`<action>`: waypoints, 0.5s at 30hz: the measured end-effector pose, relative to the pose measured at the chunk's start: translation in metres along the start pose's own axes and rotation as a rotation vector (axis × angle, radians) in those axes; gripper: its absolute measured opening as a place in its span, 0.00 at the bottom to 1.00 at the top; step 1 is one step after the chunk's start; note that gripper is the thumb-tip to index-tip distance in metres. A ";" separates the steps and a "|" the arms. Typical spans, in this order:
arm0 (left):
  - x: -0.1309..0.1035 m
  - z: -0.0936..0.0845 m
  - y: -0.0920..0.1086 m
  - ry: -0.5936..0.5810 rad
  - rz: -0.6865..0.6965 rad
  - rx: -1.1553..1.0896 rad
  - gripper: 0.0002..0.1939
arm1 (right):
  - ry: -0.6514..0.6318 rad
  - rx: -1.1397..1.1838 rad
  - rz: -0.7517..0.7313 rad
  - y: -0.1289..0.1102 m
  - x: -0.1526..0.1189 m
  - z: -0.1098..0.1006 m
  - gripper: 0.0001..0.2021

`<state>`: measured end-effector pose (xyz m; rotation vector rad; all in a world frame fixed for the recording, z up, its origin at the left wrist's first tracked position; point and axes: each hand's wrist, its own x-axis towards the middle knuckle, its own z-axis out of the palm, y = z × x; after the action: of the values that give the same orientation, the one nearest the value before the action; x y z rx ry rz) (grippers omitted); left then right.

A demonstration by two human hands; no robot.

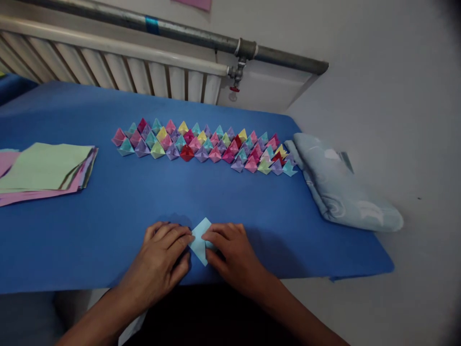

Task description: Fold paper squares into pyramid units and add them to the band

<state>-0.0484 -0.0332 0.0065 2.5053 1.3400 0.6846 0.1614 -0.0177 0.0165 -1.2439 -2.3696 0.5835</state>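
Note:
A small light-blue piece of origami paper (pixel 200 242), folded into a diamond shape, lies near the front edge of the blue table between my two hands. The fingertips of my left hand (pixel 162 254) grip its left corner, fingers bent together. On the other side, my right hand (pixel 230 252) pinches the right part of the paper between thumb and index finger. That right corner is partly hidden under the fingers. Beyond my hands stand rows of small folded paper boats (pixel 187 153) in pink, purple, yellow, red, green and blue.
A stack of coloured paper sheets (pixel 50 166), pale green on top, lies at the left. Folded grey-blue cloth (pixel 345 192) rests at the right by the wall. Behind the blue table (pixel 144 202) are a white radiator (pixel 137 72) and a metal pipe (pixel 201 36).

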 end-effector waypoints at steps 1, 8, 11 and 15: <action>0.001 0.000 0.000 0.004 -0.008 -0.004 0.16 | -0.003 -0.007 0.003 0.000 0.001 0.000 0.09; 0.003 0.006 -0.008 0.050 -0.026 0.001 0.10 | 0.043 0.019 0.046 -0.001 0.004 0.004 0.07; 0.002 0.007 -0.011 0.070 -0.028 -0.010 0.10 | 0.040 0.043 0.072 -0.002 0.004 0.005 0.07; 0.003 0.007 -0.011 0.074 -0.044 -0.023 0.10 | 0.053 0.057 0.096 -0.002 0.007 0.006 0.05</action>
<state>-0.0517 -0.0245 -0.0028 2.4465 1.3997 0.7865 0.1533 -0.0143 0.0139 -1.3376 -2.2438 0.6355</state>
